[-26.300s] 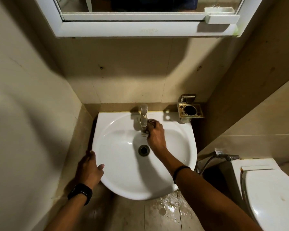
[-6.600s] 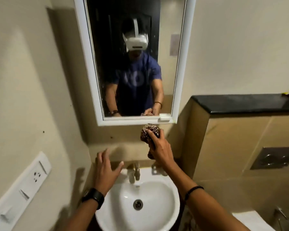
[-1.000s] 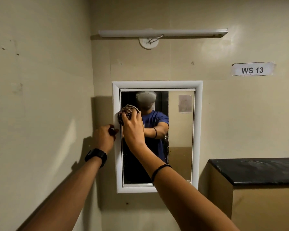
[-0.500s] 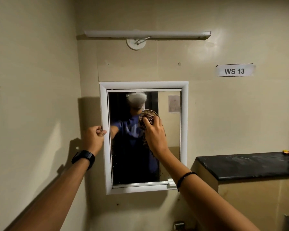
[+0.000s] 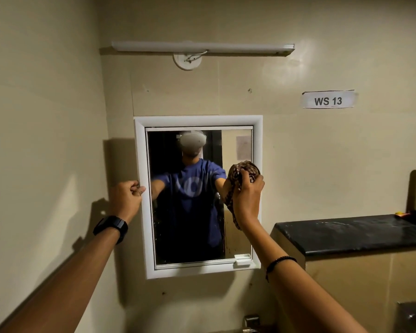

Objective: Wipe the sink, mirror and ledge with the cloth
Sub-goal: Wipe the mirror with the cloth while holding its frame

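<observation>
The bunched cloth [image 5: 241,175] is gripped in the right hand [image 5: 247,200] and pressed to the mirror [image 5: 190,212] near its right frame edge, while the left hand [image 5: 127,197] is clenched on the left frame. Streaks could be left if the wad rides over the raised frame, and the loose tail could drag. Open glass lies leftward and below; the black ledge [image 5: 351,233] is close on the right.
</observation>
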